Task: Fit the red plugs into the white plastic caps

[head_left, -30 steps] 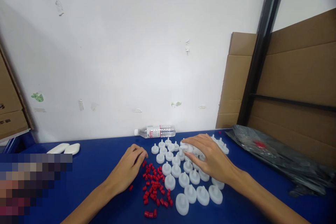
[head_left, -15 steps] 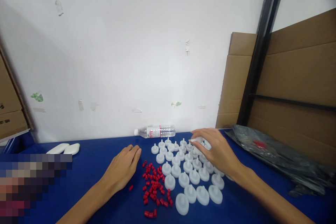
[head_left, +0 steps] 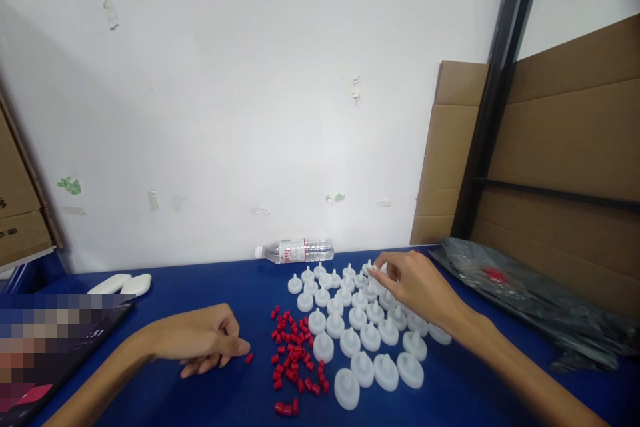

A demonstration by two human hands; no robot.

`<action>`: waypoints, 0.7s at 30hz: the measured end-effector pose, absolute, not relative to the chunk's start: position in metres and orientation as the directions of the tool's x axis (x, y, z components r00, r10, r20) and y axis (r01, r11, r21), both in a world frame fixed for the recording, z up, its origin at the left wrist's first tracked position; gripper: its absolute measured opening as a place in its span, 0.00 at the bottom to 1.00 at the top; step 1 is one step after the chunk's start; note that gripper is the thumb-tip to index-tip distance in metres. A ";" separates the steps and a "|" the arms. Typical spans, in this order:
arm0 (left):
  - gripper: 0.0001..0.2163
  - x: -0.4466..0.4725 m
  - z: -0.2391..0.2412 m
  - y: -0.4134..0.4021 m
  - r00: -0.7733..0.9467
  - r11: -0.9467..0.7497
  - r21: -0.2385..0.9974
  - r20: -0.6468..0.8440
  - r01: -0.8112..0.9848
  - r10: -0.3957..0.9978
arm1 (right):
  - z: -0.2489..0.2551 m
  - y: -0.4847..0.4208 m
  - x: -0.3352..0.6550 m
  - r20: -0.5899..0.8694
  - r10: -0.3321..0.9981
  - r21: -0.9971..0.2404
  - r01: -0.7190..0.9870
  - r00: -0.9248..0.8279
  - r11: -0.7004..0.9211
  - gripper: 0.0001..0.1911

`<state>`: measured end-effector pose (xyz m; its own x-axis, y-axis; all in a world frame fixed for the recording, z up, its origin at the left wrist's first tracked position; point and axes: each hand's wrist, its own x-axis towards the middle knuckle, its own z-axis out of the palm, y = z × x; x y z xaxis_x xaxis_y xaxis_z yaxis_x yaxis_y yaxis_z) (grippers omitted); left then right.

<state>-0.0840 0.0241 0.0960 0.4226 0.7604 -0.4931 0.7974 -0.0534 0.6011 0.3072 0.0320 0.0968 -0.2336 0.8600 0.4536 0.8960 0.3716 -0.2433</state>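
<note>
My right hand (head_left: pixel 413 283) is over the back right of a group of white plastic caps with pointed spouts (head_left: pixel 370 337). Its thumb and index finger are closed at the spout of one white spouted cap (head_left: pixel 369 265), and the palm and wrist hide some caps behind them. Left of the caps lies a loose pile of small red plastic sleeves (head_left: pixel 293 353). My left hand (head_left: pixel 205 340) is low over the table, fingers bent and apart, with nothing seen between them. A fingertip is right beside a lone red sleeve (head_left: pixel 249 359); whether they touch I cannot tell.
A clear water bottle (head_left: pixel 295 251) lies on its side by the wall. Two white rounded objects (head_left: pixel 136 284) and a dark-edged screen (head_left: pixel 75 357), partly pixelated, are at the left. A grey plastic bag (head_left: pixel 520 300) and cardboard (head_left: pixel 565 133) stand at the right of the blue table (head_left: pixel 200 287).
My left hand has moved left and toward me, turning so its fingers point at the lone red sleeve. The white cap at my right hand has gone from tilted to upright among the others.
</note>
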 end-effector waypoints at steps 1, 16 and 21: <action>0.22 -0.084 0.097 0.024 0.437 -0.054 0.606 -0.506 0.793 0.744 | 0.097 0.032 0.307 0.427 0.872 -0.246 0.897 -0.240 0.367 0.11; 0.13 -0.069 0.087 0.020 0.444 -0.126 0.621 -0.390 0.774 0.807 | 0.099 0.031 0.304 0.277 0.918 -0.257 0.898 -0.284 0.356 0.06; 0.16 -0.061 0.078 0.022 0.439 -0.167 0.621 -0.315 0.766 0.841 | 0.096 0.029 0.304 0.271 0.911 -0.250 0.892 -0.309 0.377 0.08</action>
<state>-0.0614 0.0219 0.0783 0.4389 0.8414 -0.3152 0.7656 -0.1665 0.6214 0.3041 0.0289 0.0961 -0.3094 0.9114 0.2713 0.8919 0.3771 -0.2497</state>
